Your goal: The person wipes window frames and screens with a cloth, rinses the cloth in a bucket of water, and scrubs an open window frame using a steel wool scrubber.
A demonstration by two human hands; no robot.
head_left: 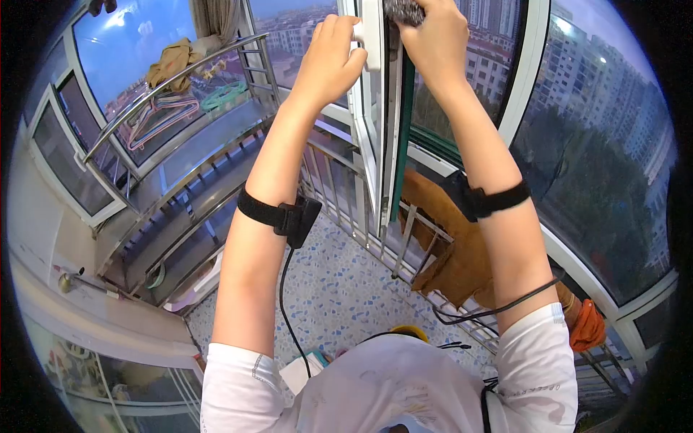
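An open window sash (pixel 375 137) with a white frame stands edge-on in front of me. My left hand (pixel 330 61) is closed on the white window handle (pixel 371 36) at the sash's near edge, the thumb lying against it. To the right of the sash, my right hand (pixel 437 40) grips a dark grey, rough-textured scouring pad (pixel 406 12). The pad is close to the glass side of the sash; I cannot tell whether it touches. Both arms are raised, and part of the pad is hidden by the fingers.
Metal railings (pixel 336 162) run below the windows. A brown cloth (pixel 451 238) hangs over them at right, an orange cloth (pixel 587 326) lower down. Hangers (pixel 162 119) hang from a steel rack at left. A black cable (pixel 285 303) trails from my left forearm strap. Speckled floor (pixel 332 267) lies below.
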